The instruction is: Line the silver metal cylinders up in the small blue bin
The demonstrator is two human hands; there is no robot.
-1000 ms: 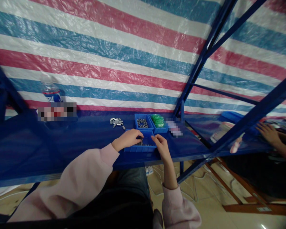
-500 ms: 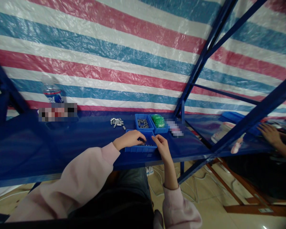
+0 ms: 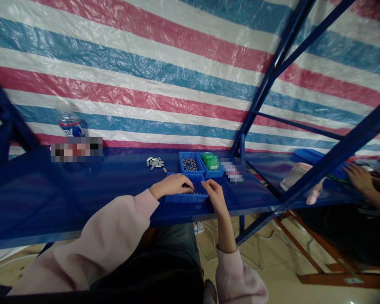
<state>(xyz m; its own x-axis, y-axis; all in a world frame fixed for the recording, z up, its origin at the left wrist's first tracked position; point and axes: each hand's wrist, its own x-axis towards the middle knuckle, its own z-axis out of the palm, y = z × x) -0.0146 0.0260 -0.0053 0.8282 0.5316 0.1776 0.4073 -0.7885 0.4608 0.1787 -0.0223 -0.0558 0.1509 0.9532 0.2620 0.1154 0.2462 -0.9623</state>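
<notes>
My left hand (image 3: 173, 185) reaches over the left side of the front blue bin (image 3: 186, 198), its fingers curled down inside. What those fingertips hold, if anything, is hidden. At the bin's right end is my right hand (image 3: 214, 192), thumb and fingers drawn together in a pinch; anything between them is too small to make out. A few small pale pieces show low in this bin, between my hands. Just behind it stands a blue bin of small metal parts (image 3: 190, 164). Beside that, another blue bin holds green plastic-wrapped items (image 3: 210, 161). Loose silver metal cylinders (image 3: 156, 162) lie to the left.
A plastic bottle (image 3: 70, 126) stands at the back left of the blue table (image 3: 120, 177). Blue metal struts (image 3: 262, 93) slant up at the right. Beyond them are another person's hand (image 3: 359, 177), a clear container (image 3: 293, 177) and a pink-handled tool (image 3: 314, 195).
</notes>
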